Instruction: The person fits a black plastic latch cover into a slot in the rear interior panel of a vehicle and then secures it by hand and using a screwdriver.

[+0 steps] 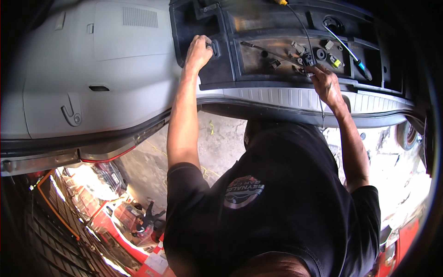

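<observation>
My left hand is closed at the left compartment of a black plastic tray, its fingers curled against a small dark piece I cannot make out. Over the tray's middle compartment, my right hand has its fingers pinched together. A thin dark rod runs to its fingertips, but what lies between them is partly hidden. Beside those fingers are loose small parts: a grey connector, a black ring and a piece with yellow on it. A dark cable hangs down close by.
A screwdriver with a teal and black handle lies across the tray's right side. Grey interior trim rises on the left. The vehicle's ribbed sill crosses in front of me. Below are a concrete floor and red objects.
</observation>
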`<state>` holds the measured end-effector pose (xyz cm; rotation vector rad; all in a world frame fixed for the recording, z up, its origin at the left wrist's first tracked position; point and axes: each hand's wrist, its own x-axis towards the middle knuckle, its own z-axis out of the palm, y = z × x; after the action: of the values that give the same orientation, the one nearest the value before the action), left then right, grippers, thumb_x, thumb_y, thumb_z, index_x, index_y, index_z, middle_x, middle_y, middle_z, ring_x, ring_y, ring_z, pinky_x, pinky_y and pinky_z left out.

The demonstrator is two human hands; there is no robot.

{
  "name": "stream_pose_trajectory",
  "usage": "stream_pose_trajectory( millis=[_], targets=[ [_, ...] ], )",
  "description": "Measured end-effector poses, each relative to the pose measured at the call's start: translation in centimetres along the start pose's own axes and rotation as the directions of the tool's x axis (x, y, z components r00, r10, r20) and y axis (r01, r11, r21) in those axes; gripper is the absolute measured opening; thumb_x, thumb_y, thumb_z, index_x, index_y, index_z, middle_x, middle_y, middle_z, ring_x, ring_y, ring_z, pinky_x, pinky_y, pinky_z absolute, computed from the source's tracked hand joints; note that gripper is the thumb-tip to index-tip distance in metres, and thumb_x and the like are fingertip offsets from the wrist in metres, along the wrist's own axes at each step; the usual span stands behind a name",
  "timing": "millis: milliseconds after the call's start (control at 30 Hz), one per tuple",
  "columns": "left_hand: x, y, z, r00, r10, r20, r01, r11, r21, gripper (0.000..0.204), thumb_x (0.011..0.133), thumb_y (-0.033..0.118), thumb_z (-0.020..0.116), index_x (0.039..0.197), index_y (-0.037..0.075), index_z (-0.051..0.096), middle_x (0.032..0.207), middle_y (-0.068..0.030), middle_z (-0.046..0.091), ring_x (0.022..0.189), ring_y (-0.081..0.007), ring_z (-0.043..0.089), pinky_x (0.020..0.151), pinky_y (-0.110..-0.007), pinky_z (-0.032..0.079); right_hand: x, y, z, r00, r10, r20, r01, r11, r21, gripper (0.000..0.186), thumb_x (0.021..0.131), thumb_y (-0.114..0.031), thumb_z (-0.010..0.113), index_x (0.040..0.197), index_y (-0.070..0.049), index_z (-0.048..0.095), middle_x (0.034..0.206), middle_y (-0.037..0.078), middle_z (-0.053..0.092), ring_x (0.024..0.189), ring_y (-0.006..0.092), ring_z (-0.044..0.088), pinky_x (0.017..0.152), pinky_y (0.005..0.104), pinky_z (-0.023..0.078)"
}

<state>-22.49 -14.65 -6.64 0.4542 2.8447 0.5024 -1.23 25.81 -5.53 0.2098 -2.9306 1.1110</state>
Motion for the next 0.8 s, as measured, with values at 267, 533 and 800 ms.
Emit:
stream_pose_trajectory(
  millis=[267, 533, 800],
  targets=[
    [0.3, -2.2, 0.1, 0.998, 0.007, 0.065, 0.013, 0.956, -0.294, 0.023, 0.085, -0.002, 0.074, 0.108, -0.002, 0.072, 0.108, -0.0143, 0.068, 0.095, -0.0265, 0.071, 0.081, -0.036, 0.059, -0.2, 0.0, 0.2, 0.999, 0.011, 0.032, -0.011, 1.000, -0.002, 0.031, 0.088, -0.003, 0.066, 0.118, -0.008, 0.072, 0.109, 0.015, 0.071, 0.100, 0.0371, 0.069, 0.086, 0.0452, 0.057],
    [0.7, -1.4, -0.5, 0.995, 0.022, 0.102, 0.002, 0.973, -0.233, 0.023, 0.081, -0.001, 0.076, 0.104, 0.000, 0.074, 0.106, -0.0160, 0.070, 0.093, -0.0298, 0.071, 0.087, -0.039, 0.056, -0.3, 0.1, 0.2, 1.000, 0.029, 0.007, -0.029, 1.000, 0.012, 0.030, 0.089, -0.004, 0.067, 0.118, -0.009, 0.072, 0.107, 0.015, 0.071, 0.099, 0.0369, 0.069, 0.085, 0.0453, 0.057],
    [1.6, -2.6, -0.6, 0.984, 0.089, 0.155, -0.059, 0.981, -0.187, 0.025, 0.083, 0.001, 0.077, 0.107, -0.001, 0.074, 0.101, -0.0124, 0.072, 0.082, -0.0207, 0.068, 0.080, -0.037, 0.055, -0.1, -0.1, 0.0, 0.999, 0.036, 0.012, -0.036, 0.999, 0.019, 0.028, 0.089, -0.003, 0.067, 0.116, -0.009, 0.072, 0.106, 0.015, 0.071, 0.098, 0.0367, 0.069, 0.084, 0.0447, 0.057]
  ],
)
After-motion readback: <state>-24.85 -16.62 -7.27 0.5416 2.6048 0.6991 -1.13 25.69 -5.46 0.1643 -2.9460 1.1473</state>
